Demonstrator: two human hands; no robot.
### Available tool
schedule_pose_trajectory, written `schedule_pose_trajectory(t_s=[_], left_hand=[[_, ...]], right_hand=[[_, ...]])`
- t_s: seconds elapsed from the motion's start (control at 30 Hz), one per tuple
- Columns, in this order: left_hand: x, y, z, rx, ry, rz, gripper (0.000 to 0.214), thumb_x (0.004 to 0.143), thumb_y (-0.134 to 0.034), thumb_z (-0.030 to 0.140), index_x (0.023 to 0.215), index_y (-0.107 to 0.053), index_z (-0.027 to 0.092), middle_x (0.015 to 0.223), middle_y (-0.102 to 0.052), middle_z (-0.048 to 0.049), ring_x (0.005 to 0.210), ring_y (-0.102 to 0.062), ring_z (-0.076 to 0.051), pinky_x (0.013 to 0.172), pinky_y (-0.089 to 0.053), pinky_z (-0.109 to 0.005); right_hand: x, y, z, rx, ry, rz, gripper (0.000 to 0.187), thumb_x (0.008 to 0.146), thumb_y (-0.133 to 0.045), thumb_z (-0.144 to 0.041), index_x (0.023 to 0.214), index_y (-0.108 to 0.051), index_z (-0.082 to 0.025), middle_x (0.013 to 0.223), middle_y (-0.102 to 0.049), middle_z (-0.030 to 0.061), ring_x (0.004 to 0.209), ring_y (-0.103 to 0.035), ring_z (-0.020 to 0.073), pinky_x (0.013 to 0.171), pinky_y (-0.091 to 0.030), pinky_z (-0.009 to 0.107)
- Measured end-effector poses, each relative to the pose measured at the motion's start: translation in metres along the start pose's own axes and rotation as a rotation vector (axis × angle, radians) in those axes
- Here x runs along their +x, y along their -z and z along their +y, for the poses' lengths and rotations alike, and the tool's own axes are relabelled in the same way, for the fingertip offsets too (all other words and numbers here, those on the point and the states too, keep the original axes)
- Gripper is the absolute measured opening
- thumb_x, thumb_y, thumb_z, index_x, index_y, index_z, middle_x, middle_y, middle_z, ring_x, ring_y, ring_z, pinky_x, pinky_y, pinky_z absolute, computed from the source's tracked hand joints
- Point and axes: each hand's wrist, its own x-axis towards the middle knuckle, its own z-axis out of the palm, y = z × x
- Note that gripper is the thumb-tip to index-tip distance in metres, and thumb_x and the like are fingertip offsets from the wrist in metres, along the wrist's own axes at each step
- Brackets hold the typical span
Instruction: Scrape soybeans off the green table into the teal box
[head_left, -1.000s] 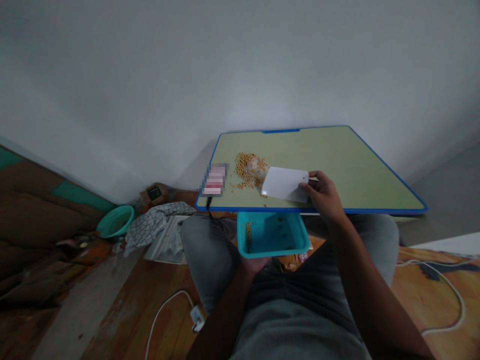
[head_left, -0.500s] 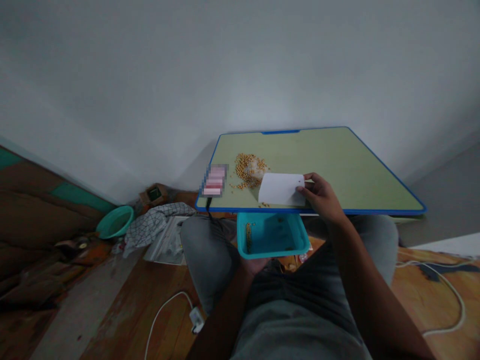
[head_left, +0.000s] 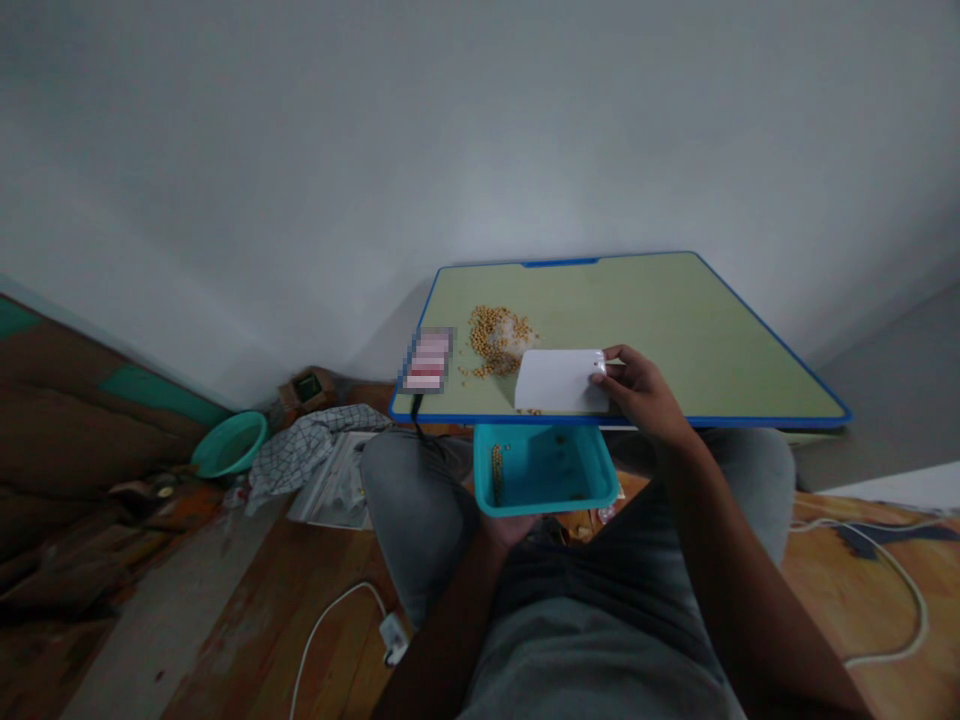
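Note:
My right hand (head_left: 637, 385) pinches the right end of a white card (head_left: 559, 380), which stands tilted on the green tabletop (head_left: 645, 310) near its front edge. A few soybeans (head_left: 531, 411) lie along the card's lower edge. Beyond its left end is a pile of soybeans (head_left: 491, 335) with a whitish clump (head_left: 510, 335) among them. My left hand (head_left: 510, 527) holds a turquoise plastic basin (head_left: 544, 509) from below, against the table's front edge; most of its fingers are hidden underneath. Some soybeans (head_left: 496, 470) sit inside the basin at its left.
A pixelated pinkish object (head_left: 427, 360) with a dark strap lies at the table's left edge. On the floor at left are a green basin (head_left: 231, 445), a checked cloth (head_left: 315, 435) and a cardboard box (head_left: 307, 390). A white power strip (head_left: 392, 638) with its cable lies lower down.
The card has moved slightly toward the table's front edge, nearer the few beans there. My left hand and the basin stay in place.

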Motion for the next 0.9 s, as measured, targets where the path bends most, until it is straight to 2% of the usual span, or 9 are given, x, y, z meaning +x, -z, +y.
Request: schedule_pose_trajectory(t_s=[0.17, 0.27, 0.43, 0.57, 0.67, 0.77, 0.9], left_hand=[[0.002, -0.001, -0.002, -0.004, -0.008, 0.016, 0.069, 0.098, -0.036, 0.083, 0.100, -0.076, 0.026, 0.109, -0.086, -0.0173, 0.134, -0.068, -0.047, 0.105, -0.061, -0.072], [0.002, -0.001, -0.003, 0.014, -0.030, 0.035, 0.068, 0.096, -0.039, 0.084, 0.106, -0.076, 0.028, 0.106, -0.086, -0.0166, 0.137, -0.065, -0.046, 0.104, -0.061, -0.070], [0.005, 0.005, -0.002, 0.021, 0.001, -0.018, 0.070, 0.096, -0.040, 0.082, 0.108, -0.076, 0.023, 0.121, -0.083, -0.0220, 0.138, -0.064, -0.050, 0.102, -0.060, -0.074], [0.010, 0.010, -0.004, 0.039, -0.011, -0.027, 0.067, 0.093, -0.046, 0.084, 0.107, -0.075, 0.025, 0.121, -0.083, -0.0201, 0.141, -0.062, -0.050, 0.105, -0.058, -0.075], [0.013, 0.012, -0.005, 0.015, 0.017, -0.026, 0.065, 0.094, -0.044, 0.084, 0.099, -0.075, 0.027, 0.116, -0.085, -0.0172, 0.142, -0.062, -0.048, 0.111, -0.057, -0.071], [0.012, 0.013, -0.002, 0.000, 0.053, -0.037, 0.065, 0.097, -0.039, 0.080, 0.098, -0.075, 0.026, 0.121, -0.084, -0.0172, 0.142, -0.064, -0.047, 0.114, -0.057, -0.068], [0.002, 0.007, 0.005, 0.041, 0.037, -0.040, 0.057, 0.093, -0.050, 0.078, 0.100, -0.074, 0.027, 0.122, -0.083, -0.0185, 0.143, -0.062, -0.049, 0.111, -0.057, -0.072]], right_hand=[[-0.001, 0.000, 0.001, 0.007, -0.001, -0.001, 0.050, 0.076, -0.091, -0.049, 0.102, -0.055, -0.027, 0.078, -0.074, -0.0020, 0.061, -0.063, 0.0151, 0.053, -0.048, 0.024], [-0.002, 0.000, 0.001, 0.026, -0.013, -0.011, 0.051, 0.076, -0.091, -0.052, 0.102, -0.056, -0.027, 0.078, -0.075, -0.0017, 0.062, -0.065, 0.0162, 0.055, -0.051, 0.026], [0.000, 0.001, 0.001, 0.071, -0.023, 0.031, 0.053, 0.073, -0.094, -0.049, 0.101, -0.054, -0.028, 0.077, -0.075, -0.0028, 0.063, -0.067, 0.0165, 0.057, -0.054, 0.026], [0.002, -0.001, 0.004, 0.059, -0.027, 0.070, 0.056, 0.071, -0.094, -0.047, 0.103, -0.052, -0.028, 0.079, -0.076, -0.0027, 0.063, -0.068, 0.0173, 0.055, -0.053, 0.026], [0.003, -0.002, 0.008, -0.008, -0.022, 0.145, 0.053, 0.074, -0.089, -0.050, 0.105, -0.053, -0.028, 0.084, -0.078, 0.0001, 0.061, -0.066, 0.0177, 0.049, -0.047, 0.025], [0.006, -0.001, 0.014, -0.094, 0.008, 0.250, 0.049, 0.077, -0.084, -0.051, 0.106, -0.054, -0.027, 0.086, -0.080, 0.0033, 0.066, -0.068, 0.0198, 0.052, -0.048, 0.026], [0.010, 0.000, 0.023, -0.166, 0.043, 0.331, 0.042, 0.080, -0.078, -0.050, 0.107, -0.055, -0.026, 0.090, -0.081, 0.0076, 0.075, -0.072, 0.0238, 0.057, -0.050, 0.029]])
